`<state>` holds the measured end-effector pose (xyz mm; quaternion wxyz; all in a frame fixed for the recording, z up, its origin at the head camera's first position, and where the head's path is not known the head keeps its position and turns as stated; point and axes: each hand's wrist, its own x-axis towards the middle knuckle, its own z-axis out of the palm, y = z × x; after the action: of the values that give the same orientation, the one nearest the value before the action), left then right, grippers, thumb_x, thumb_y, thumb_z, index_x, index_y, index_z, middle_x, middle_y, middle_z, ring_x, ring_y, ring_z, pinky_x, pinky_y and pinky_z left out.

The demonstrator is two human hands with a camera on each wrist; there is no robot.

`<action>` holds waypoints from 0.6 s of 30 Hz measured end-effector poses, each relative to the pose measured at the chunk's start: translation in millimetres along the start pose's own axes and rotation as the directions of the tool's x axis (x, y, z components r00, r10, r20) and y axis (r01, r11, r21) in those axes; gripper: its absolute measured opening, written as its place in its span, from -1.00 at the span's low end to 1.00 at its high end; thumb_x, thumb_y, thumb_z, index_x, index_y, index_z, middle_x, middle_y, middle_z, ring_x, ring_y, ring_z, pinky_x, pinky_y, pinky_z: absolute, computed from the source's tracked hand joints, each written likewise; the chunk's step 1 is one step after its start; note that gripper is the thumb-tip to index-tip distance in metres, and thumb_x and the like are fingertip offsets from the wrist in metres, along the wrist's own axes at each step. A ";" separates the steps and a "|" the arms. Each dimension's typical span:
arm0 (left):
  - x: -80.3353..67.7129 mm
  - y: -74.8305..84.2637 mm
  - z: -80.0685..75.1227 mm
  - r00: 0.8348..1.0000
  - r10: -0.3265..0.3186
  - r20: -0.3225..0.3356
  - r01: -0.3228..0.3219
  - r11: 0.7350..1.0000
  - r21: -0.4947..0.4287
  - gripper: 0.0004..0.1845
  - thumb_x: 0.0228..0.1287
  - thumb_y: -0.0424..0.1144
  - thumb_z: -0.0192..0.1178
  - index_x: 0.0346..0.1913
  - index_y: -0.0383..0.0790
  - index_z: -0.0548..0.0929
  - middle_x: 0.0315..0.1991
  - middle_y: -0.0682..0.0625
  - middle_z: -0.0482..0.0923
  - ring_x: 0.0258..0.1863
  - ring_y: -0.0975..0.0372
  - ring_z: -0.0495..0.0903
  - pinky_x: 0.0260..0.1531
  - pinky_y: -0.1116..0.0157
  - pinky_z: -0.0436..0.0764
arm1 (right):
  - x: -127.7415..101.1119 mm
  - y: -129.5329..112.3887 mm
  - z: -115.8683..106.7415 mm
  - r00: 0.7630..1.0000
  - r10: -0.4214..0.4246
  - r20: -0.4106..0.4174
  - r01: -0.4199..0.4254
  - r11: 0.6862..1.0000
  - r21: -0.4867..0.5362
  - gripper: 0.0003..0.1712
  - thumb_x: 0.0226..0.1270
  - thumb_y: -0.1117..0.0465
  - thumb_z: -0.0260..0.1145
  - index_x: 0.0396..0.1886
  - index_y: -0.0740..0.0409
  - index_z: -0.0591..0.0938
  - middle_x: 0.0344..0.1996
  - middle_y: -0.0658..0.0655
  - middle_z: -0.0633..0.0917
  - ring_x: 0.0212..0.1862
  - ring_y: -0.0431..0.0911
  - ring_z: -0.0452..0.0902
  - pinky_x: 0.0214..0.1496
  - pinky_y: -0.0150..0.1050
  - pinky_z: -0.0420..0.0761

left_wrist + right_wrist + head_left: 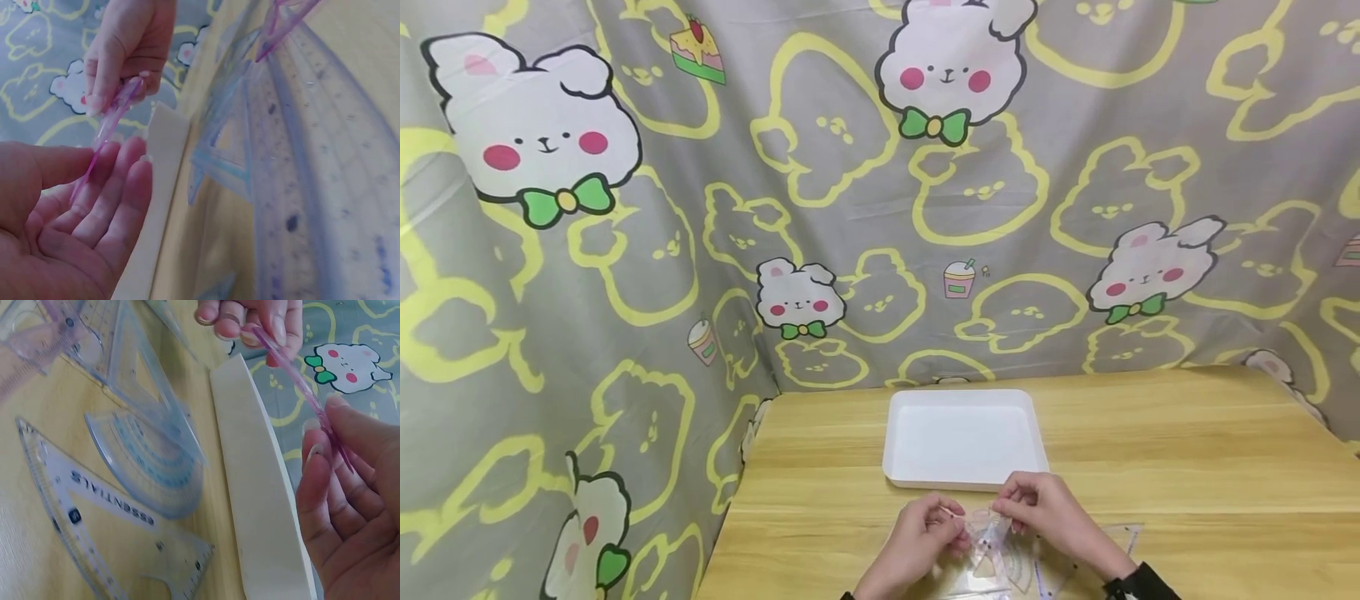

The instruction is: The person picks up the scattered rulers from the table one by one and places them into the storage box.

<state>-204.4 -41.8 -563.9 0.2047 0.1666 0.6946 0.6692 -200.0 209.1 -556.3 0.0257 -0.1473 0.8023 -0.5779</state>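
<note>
Both hands hold a thin pink see-through plastic piece between them, seen nearly edge-on in the wrist views. My left hand pinches one end between thumb and fingers. At the other end, my right hand grips it with thumb and fingertips. Below the hands lie clear plastic drawing tools. Among them are a protractor with blue scales and a set square marked ESSENTIALS. A long clear ruler-like edge looms close in the left wrist view.
A white tray stands on the wooden table just beyond the hands. Another pinkish clear piece lies over the other drawing tools. A grey patterned curtain hangs behind the table and along its left side.
</note>
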 end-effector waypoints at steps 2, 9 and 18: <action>6.2 2.4 2.1 1.000 0.003 -0.022 -0.004 1.000 -0.018 -0.85 0.47 -0.40 0.22 0.00 -0.36 0.61 -0.31 -0.07 0.75 -0.34 0.23 0.78 -0.27 0.30 0.76 | 0.2 -0.7 -2.2 1.000 -0.001 -0.030 0.001 1.000 -0.004 -0.82 0.39 0.18 0.46 -0.26 0.21 0.69 -0.46 0.07 0.73 -0.50 -0.15 0.63 -0.47 -0.26 0.66; 36.7 16.8 0.8 0.992 0.084 -0.095 -0.074 0.992 0.105 -0.82 0.45 -0.41 0.26 0.00 -0.43 0.59 -0.38 -0.07 0.73 -0.41 0.20 0.76 -0.32 0.17 0.78 | 4.2 -0.8 -13.1 0.998 -0.038 -0.054 0.034 0.997 -0.073 -0.87 0.40 0.21 0.44 -0.20 0.19 0.72 -0.38 0.09 0.76 -0.39 -0.10 0.67 -0.32 -0.27 0.69; 74.6 32.4 1.9 0.988 0.106 -0.109 -0.085 0.980 0.182 -0.77 0.47 -0.36 0.28 0.06 -0.39 0.56 -0.40 -0.04 0.70 -0.50 0.23 0.76 -0.40 0.11 0.78 | 12.4 0.0 -27.4 0.997 -0.040 -0.064 0.030 0.988 -0.154 -0.90 0.40 0.19 0.45 -0.20 0.12 0.73 -0.39 -0.04 0.77 -0.37 -0.11 0.67 -0.31 -0.32 0.64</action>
<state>-269.0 -0.9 -536.3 0.1154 0.1774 0.7533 0.6227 -217.6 230.9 -545.6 -0.0227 -0.1436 0.8419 -0.5196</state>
